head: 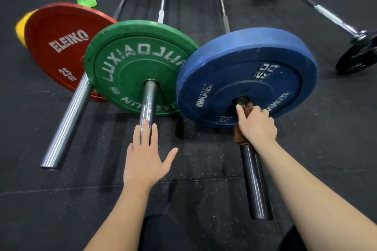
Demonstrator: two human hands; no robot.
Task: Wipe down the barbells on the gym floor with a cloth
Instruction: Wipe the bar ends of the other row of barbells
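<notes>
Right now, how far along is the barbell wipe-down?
Done: nothing shows which bars are wiped. In hand: the right hand grips the cloth round the blue-plate bar; the left hand rests on the green-plate bar. Left: possibly the red-plate bar, the black-plate bar.

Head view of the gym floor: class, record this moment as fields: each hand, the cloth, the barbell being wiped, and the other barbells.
right hand: grips brown cloth round the dark sleeve, close to the blue plate
left hand: fingers straight, resting on the chrome sleeve by the green plate
other barbells: red plate bar on the left; black plate bar on the far right
floor: dark rubber
</notes>
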